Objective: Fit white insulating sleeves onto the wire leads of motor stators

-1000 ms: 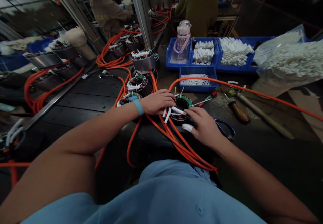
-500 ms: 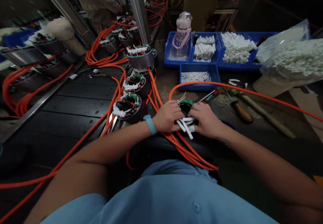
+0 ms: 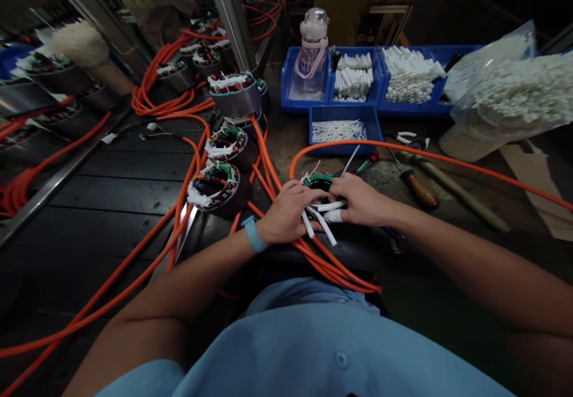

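Observation:
A motor stator (image 3: pixel 320 178) with green insulation stands in front of me, largely hidden behind both hands. White sleeved lead ends (image 3: pixel 329 230) stick out of it towards my body. My left hand (image 3: pixel 289 211), with a blue band on its wrist, is wrapped round the stator's left side, its fingers reaching over the rim. My right hand (image 3: pixel 363 201) is closed at the right rim, fingertips pinched; what they hold is hidden. White wrapping covers one right fingertip. A thin white strip (image 3: pixel 351 161) rises behind that hand. An orange cable (image 3: pixel 380 143) arches behind the stator.
More stators (image 3: pixel 219 188) with orange cables stand on the left. Blue bins (image 3: pixel 378 107) hold white sleeves and a bottle (image 3: pixel 313 51); a small blue tray (image 3: pixel 373 127) holds thin white strips. Rightward lie a wooden-handled tool (image 3: pixel 419 188), a hammer (image 3: pixel 465 197) and a bag (image 3: pixel 505 110). Co-workers are behind.
The view has shifted slightly, so most things sit further left. Both hands stay on the stator; the left fingers have shifted over its rim and the white sleeved ends have spread apart.

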`<control>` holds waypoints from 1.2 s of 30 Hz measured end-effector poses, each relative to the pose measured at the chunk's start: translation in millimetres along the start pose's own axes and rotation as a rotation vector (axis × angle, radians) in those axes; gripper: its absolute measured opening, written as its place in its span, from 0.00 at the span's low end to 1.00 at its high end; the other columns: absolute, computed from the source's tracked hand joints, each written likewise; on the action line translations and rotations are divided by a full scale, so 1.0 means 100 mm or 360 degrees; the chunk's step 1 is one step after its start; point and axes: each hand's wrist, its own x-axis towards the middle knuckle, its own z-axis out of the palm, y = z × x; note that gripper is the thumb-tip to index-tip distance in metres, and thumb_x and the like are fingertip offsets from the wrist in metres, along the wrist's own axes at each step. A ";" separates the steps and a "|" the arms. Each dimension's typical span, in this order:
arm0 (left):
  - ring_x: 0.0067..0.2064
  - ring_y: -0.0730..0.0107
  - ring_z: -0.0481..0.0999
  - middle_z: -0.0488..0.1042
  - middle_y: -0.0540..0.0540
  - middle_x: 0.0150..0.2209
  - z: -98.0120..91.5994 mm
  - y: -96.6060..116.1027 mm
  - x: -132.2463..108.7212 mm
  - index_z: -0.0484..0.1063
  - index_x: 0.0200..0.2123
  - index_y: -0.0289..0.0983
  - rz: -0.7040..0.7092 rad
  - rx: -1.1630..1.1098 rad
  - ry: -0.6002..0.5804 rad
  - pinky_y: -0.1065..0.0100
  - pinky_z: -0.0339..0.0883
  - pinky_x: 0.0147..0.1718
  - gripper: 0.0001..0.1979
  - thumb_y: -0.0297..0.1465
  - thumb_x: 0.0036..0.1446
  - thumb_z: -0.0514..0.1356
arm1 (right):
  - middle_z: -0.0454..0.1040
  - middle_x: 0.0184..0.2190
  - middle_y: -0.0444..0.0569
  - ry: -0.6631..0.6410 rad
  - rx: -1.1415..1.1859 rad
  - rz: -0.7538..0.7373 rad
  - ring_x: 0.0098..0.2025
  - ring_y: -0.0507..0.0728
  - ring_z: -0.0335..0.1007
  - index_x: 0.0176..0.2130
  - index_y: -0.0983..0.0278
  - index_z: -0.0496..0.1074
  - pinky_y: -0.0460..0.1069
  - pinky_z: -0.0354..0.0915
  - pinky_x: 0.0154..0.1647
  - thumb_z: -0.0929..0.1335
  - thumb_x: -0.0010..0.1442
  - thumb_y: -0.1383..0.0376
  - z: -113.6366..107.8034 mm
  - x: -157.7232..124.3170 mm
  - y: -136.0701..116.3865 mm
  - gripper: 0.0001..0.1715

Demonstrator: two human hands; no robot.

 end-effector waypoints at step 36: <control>0.45 0.64 0.73 0.73 0.49 0.37 0.14 0.23 0.01 0.61 0.46 0.38 -0.0394 -0.0010 0.0207 0.52 0.48 0.60 0.20 0.31 0.48 0.60 | 0.73 0.46 0.50 0.0616 0.0570 -0.0244 0.59 0.63 0.55 0.49 0.60 0.70 0.62 0.51 0.60 0.64 0.60 0.54 0.42 -0.34 0.03 0.20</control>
